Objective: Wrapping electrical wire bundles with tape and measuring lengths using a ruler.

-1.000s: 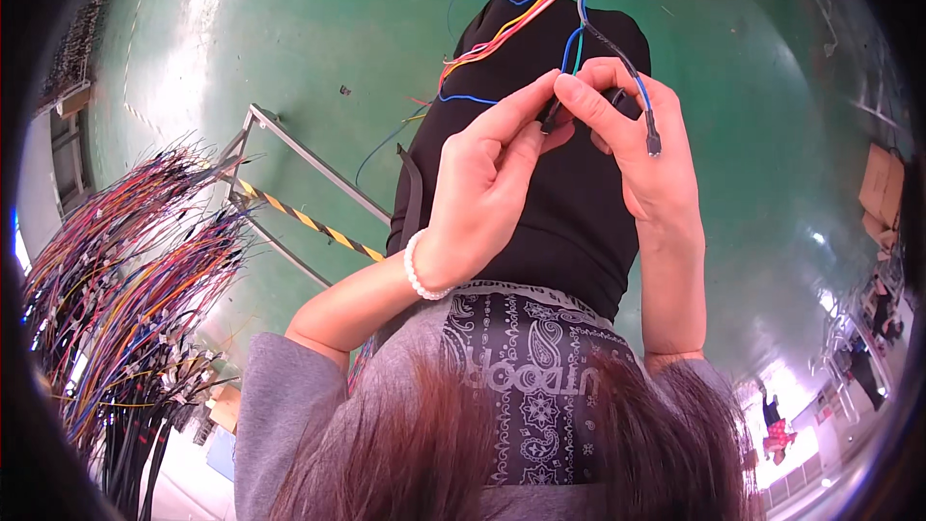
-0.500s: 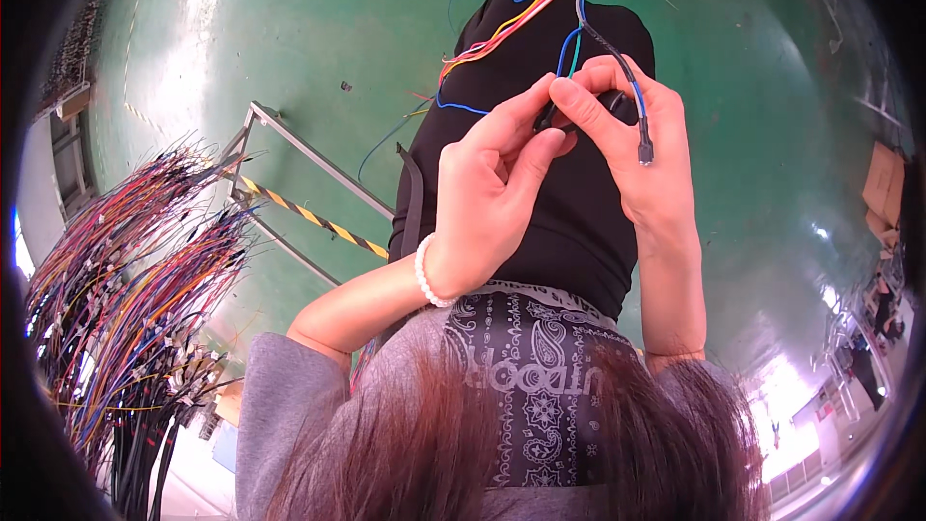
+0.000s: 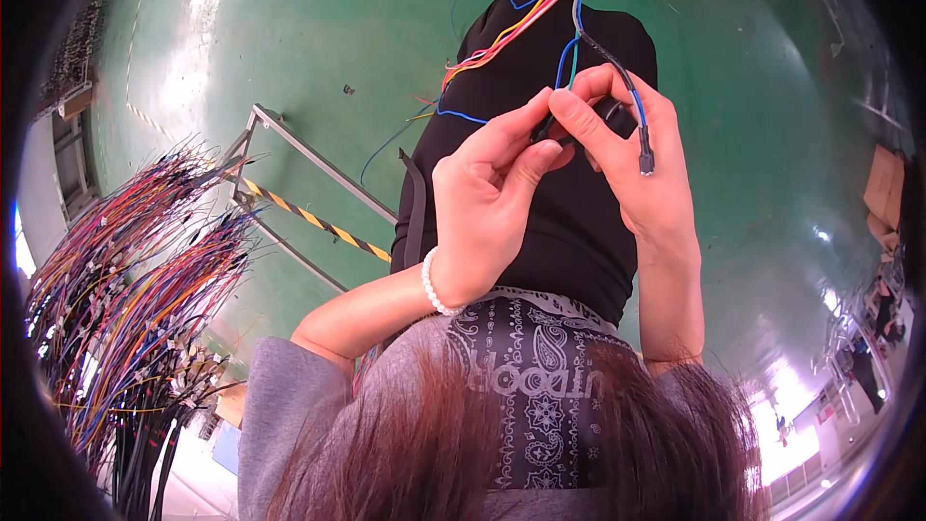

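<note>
Fingers [image 3: 527, 166] in tight pinches: left hand [image 3: 479, 203] on small black piece [image 3: 543, 129], right hand [image 3: 652, 172] on blue and green wires [image 3: 561, 59]

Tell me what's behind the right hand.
Behind the bare right hand, smooth black fabric and glossy green floor show. A rounded black piece peeks from its curled fingers, partly covered. Hidden too: the lower ends of a slim blue wire and slim green wire.
</note>
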### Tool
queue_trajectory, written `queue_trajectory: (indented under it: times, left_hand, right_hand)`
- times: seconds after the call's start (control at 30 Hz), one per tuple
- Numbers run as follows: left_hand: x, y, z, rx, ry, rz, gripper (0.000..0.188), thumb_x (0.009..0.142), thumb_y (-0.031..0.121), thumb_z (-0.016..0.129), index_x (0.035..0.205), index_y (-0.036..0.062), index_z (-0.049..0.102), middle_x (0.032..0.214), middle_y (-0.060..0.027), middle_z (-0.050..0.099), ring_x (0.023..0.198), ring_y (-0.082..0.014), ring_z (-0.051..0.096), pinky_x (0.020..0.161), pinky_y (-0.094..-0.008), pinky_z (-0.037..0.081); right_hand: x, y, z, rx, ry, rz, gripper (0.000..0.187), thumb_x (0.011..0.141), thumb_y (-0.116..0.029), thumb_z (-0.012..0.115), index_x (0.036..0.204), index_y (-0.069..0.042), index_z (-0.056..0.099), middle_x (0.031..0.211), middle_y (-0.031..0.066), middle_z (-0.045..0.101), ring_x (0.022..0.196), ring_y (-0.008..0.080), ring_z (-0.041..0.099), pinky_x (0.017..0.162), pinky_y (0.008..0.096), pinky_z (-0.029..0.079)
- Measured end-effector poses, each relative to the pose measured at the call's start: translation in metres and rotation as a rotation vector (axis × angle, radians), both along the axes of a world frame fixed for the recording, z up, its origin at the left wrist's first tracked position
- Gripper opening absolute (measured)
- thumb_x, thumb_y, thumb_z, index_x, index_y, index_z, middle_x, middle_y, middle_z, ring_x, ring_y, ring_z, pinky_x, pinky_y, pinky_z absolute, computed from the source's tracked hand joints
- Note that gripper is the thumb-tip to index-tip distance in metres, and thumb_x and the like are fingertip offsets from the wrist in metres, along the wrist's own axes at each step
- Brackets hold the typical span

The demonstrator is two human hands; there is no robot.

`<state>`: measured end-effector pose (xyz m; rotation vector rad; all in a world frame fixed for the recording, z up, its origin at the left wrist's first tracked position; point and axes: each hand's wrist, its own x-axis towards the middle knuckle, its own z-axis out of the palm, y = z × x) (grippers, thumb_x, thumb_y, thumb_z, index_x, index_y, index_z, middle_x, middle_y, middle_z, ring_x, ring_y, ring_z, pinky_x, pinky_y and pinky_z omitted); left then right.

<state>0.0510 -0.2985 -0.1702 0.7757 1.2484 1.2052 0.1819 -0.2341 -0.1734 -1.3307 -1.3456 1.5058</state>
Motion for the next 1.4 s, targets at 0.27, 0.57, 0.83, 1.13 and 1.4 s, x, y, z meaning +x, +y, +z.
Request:
queue_trajectory:
  times: [0.27,0.57,0.83,1.13,1.4]
  left_hand:
    - [0.0,-0.004,-0.001,-0.005,0.023,0.029,0.033,0.094,0.0,0.056,0.125,-0.0095,0.053,0.119,-0.0149,0.061,0.103,-0.0217,0.064,0.092,-0.0332,0.054]
    - [0.003,-0.008,0.0,0.001,0.006,0.106,0.031,0.094,-0.001,0.056,0.124,-0.009,0.054,0.12,-0.0159,0.061,0.105,-0.0227,0.063,0.094,-0.0344,0.054]
    - [0.003,-0.008,0.006,-0.065,-0.04,0.105,0.033,0.094,-0.003,0.055,0.126,-0.0093,0.052,0.121,-0.0161,0.06,0.106,-0.0224,0.062,0.095,-0.035,0.053]
    - [0.0,-0.005,0.01,-0.106,-0.113,0.155,0.03,0.093,-0.002,0.056,0.122,-0.0084,0.055,0.114,-0.0177,0.064,0.102,-0.0213,0.065,0.09,-0.033,0.055]
    - [-0.003,-0.006,0.009,-0.074,-0.124,0.187,0.029,0.092,-0.002,0.058,0.12,-0.0081,0.057,0.106,-0.0188,0.067,0.095,-0.0229,0.068,0.086,-0.0314,0.057]
  right_hand:
    - [-0.004,-0.003,0.007,-0.187,0.078,-0.007,0.02,0.087,-0.017,0.071,0.081,-0.006,0.056,0.076,-0.003,0.053,0.062,0.0022,0.045,0.048,0.0191,0.032]
    - [-0.008,-0.008,0.003,-0.187,0.142,-0.05,0.02,0.088,-0.012,0.068,0.077,-0.006,0.052,0.083,-0.0028,0.052,0.062,0.0018,0.041,0.048,0.0189,0.029]
    - [-0.007,-0.008,0.002,-0.175,0.193,-0.049,0.017,0.083,-0.008,0.073,0.078,-0.004,0.057,0.082,-0.0019,0.055,0.075,0.0075,0.051,0.072,0.0241,0.041]
    - [-0.007,-0.009,0.005,-0.29,0.251,-0.083,0.018,0.088,-0.02,0.07,0.088,-0.003,0.062,0.082,-0.0018,0.059,0.067,0.0041,0.053,0.055,0.02,0.037]
    - [0.001,0.006,-0.007,-0.674,0.51,0.057,0.033,0.085,-0.026,0.073,0.105,-0.001,0.066,0.077,-0.0006,0.061,0.068,0.0045,0.054,0.055,0.0192,0.036]
